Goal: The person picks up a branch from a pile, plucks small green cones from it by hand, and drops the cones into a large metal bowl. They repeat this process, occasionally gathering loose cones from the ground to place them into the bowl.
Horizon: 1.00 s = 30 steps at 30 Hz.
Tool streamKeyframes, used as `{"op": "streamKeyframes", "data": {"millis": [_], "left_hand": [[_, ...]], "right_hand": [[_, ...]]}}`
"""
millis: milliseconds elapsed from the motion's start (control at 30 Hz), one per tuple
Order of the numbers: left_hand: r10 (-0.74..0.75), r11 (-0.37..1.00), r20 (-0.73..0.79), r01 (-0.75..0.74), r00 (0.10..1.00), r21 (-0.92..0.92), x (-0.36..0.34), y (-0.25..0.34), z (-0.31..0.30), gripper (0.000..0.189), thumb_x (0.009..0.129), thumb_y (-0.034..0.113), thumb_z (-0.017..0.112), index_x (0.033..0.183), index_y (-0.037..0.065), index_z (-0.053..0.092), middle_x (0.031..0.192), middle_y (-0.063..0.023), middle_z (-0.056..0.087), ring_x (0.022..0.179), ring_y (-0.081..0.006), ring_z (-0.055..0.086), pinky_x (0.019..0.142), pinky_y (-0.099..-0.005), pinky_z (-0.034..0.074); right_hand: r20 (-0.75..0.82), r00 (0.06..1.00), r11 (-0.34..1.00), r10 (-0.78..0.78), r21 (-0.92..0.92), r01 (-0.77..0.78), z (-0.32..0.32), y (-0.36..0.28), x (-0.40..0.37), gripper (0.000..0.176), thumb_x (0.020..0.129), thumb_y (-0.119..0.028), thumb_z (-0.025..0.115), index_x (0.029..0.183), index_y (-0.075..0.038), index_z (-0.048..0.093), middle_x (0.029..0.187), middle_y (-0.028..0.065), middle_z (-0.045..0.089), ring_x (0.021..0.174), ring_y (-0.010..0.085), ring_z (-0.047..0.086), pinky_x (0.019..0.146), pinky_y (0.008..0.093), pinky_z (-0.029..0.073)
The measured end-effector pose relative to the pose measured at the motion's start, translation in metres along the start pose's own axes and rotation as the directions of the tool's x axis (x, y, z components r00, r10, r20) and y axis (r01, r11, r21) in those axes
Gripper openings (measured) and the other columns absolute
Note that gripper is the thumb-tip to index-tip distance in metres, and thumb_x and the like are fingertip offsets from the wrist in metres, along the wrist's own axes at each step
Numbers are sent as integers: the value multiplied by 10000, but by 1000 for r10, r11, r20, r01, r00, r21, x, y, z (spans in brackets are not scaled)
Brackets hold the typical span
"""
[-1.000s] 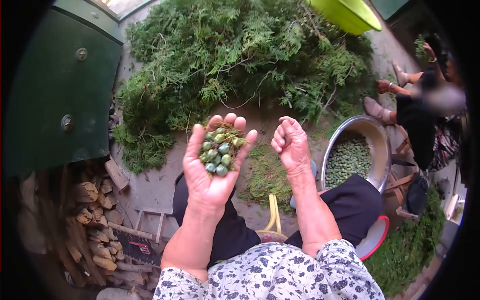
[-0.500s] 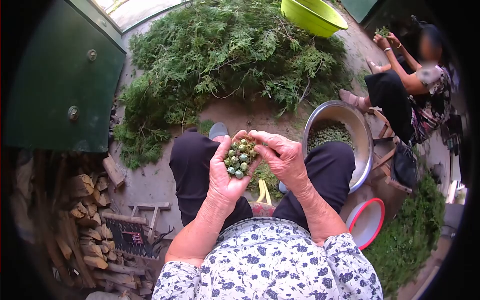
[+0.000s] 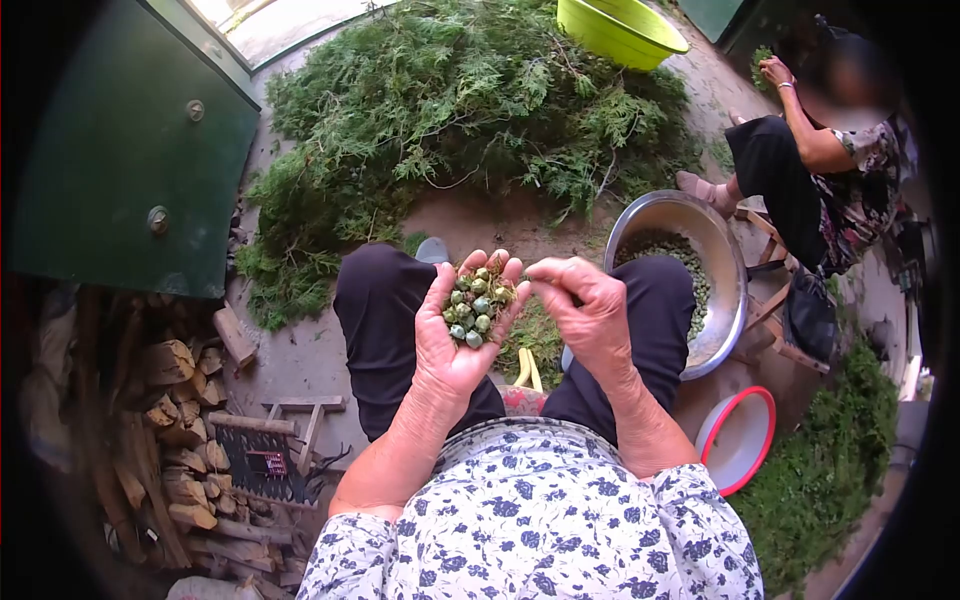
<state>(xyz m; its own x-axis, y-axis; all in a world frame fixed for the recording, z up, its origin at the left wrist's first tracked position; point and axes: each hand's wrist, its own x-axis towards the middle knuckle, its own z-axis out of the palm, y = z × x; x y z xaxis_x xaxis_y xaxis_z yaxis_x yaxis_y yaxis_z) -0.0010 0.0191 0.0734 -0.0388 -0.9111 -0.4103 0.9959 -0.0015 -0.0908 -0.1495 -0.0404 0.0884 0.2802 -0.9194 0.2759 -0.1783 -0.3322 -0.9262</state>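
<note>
My left hand (image 3: 447, 365) is cupped palm up above my lap, full of small round green cones (image 3: 474, 310) with a few thin brownish stems among them. Just to the right, my right hand (image 3: 592, 320) is closed in a pinch, thumb against forefinger, near the left fingertips. Whatever sits in that pinch is too small to make out. Beside my right knee stands a wide metal basin (image 3: 738, 310) with many more green cones (image 3: 690, 258) in it, partly hidden by my leg. A pair of yellow handles (image 3: 528, 368) shows between my thighs.
Ahead lies a large heap of cut evergreen branches (image 3: 440, 120), a lime-green tub (image 3: 620, 38) behind it. A red-rimmed white basin (image 3: 742, 440) and more greenery (image 3: 820, 480) are at right. Another person (image 3: 835, 190) sits far right holding a sprig. Firewood (image 3: 185, 450) and a low stool (image 3: 255, 455) are left.
My right hand has drawn back slightly to the right, away from the cones. My left hand's fingers have spread a little more. The other person's raised hand has shifted.
</note>
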Motion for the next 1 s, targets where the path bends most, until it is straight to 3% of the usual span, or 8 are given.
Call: {"op": "streamKeyframes", "data": {"millis": [200, 467, 567, 600, 667, 733, 833, 1000], "left_hand": [[-27, 999, 31, 26, 999, 25, 3, -3, -4, 339, 936, 287, 474, 1064, -8, 582, 1168, -189, 567, 1158, -332, 507, 890, -468, 513], [-13, 1000, -38, 13, 999, 5, 2, -4, -4, 328, 931, 295, 489, 1027, 2, 602, 1143, -177, 586, 1131, -300, 535, 858, -451, 529], [-35, 998, -30, 37, 999, 60, 0, -5, -1, 319, 944, 307, 476, 1024, 22, 595, 1124, -159, 596, 1116, -287, 545, 917, -455, 484], [-21, 997, -62, 26, 998, 79, 0, -5, 1, 309, 936, 299, 488, 1020, 26, 605, 1126, -154, 600, 1092, -289, 559, 880, -451, 508], [-13, 995, -96, 22, 995, 97, 0, -9, 5, 300, 927, 292, 499, 1017, 30, 615, 1128, -148, 605, 1069, -292, 574, 842, -446, 532], [24, 991, -155, -3, 988, 134, 0, -11, 9, 290, 922, 299, 515, 1002, 41, 619, 1074, -120, 629, 1008, -262, 605, 824, -439, 540], [17, 979, -131, 10, 991, 203, -3, -11, 4, 278, 916, 304, 534, 990, 50, 621, 1000, -86, 649, 946, -222, 630, 802, -415, 548], [-26, 973, -151, 60, 988, 224, 0, -9, -13, 340, 925, 342, 513, 1089, 55, 589, 1013, -64, 624, 947, -196, 607, 844, -373, 515]], "right_hand": [[314, 945, 989, -92, -80, 123, 2, -6, -2, 247, 752, -31, 675, 997, -60, 658, 764, 85, 600, 691, 206, 593, 635, 304, 485], [208, 977, 999, -34, 34, 27, 12, 4, -4, 155, 805, -58, 656, 956, -26, 644, 794, 67, 633, 717, 164, 621, 647, 268, 492], [318, 861, 717, 397, 478, -508, -1, 0, 1, 143, 872, -111, 610, 955, 5, 623, 782, 35, 619, 670, 93, 582, 554, 199, 452], [316, 861, 717, 399, 478, -508, -3, -2, 5, 143, 872, -111, 610, 955, 5, 623, 782, 35, 619, 670, 93, 582, 554, 199, 452], [428, 827, 264, 365, 804, -533, -5, -3, 11, 140, 871, -117, 609, 951, -4, 625, 794, 34, 599, 665, 55, 538, 525, 169, 420], [463, 827, 250, 320, 800, -545, -7, 4, 11, 131, 871, -104, 603, 952, -4, 632, 864, 57, 598, 698, 58, 534, 529, 171, 429], [301, 940, 876, 161, 396, -277, 3, 8, 10, 108, 833, -42, 622, 923, -40, 681, 783, 30, 621, 691, 111, 546, 567, 229, 459], [338, 940, 998, -55, -18, 65, 7, 10, 10, 202, 770, -21, 663, 963, -76, 688, 737, 39, 559, 681, 144, 521, 645, 263, 446]]}}
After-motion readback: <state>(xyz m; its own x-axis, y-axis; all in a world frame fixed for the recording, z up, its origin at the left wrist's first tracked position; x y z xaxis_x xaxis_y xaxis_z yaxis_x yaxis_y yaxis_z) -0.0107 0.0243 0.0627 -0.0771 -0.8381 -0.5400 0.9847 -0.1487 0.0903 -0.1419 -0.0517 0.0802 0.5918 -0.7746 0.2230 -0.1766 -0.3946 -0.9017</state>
